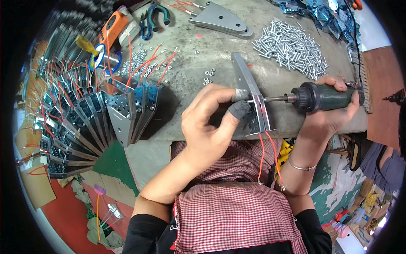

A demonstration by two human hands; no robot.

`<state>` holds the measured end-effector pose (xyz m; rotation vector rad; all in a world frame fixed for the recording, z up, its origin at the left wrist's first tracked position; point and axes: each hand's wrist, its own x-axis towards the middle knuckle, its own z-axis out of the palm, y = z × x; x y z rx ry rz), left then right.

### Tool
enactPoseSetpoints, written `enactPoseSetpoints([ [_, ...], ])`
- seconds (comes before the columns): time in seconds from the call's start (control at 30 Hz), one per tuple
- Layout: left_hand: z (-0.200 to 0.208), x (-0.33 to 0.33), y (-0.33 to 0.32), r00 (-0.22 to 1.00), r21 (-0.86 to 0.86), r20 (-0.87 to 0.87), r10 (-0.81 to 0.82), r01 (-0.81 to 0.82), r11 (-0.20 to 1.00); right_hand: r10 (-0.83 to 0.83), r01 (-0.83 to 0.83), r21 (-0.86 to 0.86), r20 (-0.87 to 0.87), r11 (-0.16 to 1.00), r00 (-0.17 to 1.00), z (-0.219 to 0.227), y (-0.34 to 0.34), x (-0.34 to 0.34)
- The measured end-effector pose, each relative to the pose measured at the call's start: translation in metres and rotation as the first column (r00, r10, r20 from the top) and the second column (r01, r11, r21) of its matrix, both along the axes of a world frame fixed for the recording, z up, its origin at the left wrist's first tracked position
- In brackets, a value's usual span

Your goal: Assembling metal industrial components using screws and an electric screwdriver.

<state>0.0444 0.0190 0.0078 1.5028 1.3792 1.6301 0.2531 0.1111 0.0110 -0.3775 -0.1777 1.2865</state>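
My right hand (pixel 338 108) is wrapped round a dark green electric screwdriver (pixel 327 96), whose bit points left into a metal bracket (pixel 246 78). The bracket is a tapered silver piece standing on edge near the bench front, with two red wires (pixel 263 154) hanging from its near end over my checked apron. On its left side my left hand (pixel 211 120) pinches at the spot opposite the bit, thumb and forefinger in dark and pale finger covers. What sits between those fingertips is too small and hidden to name. A few loose nuts (pixel 208 77) lie just beyond that hand.
A heap of silver screws (pixel 292 48) lies at the back right. More nuts (pixel 137 61), pliers (pixel 160 17) and a solder spool (pixel 103 59) are at the back left. A fan of wired brackets (pixel 72 122) lines the left edge. Flat silver plates (pixel 222 19) lie at the back.
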Motion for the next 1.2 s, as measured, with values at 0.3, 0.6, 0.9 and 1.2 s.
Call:
enactPoseSetpoints([
  [0.3,0.004,0.000,-0.002,0.996,-0.021,-0.084,-0.008,0.007,1.000,0.070,-0.069,0.016,-0.124,0.997,0.990,0.003,-0.004,-0.002],
  [0.6,0.001,-0.006,0.006,0.991,0.045,-0.113,-0.073,0.078,0.996,0.194,-0.170,0.127,-0.203,0.977,0.960,0.000,-0.001,-0.007],
  [0.9,0.022,-0.014,0.000,0.930,-0.070,-0.343,-0.134,0.116,0.991,0.187,-0.181,0.053,-0.162,0.982,0.969,0.009,-0.003,-0.005],
  [1.2,0.041,-0.040,0.027,0.626,-0.059,-0.718,-0.305,0.382,0.922,0.054,0.147,-0.160,0.834,0.976,0.549,0.024,0.020,0.107],
])
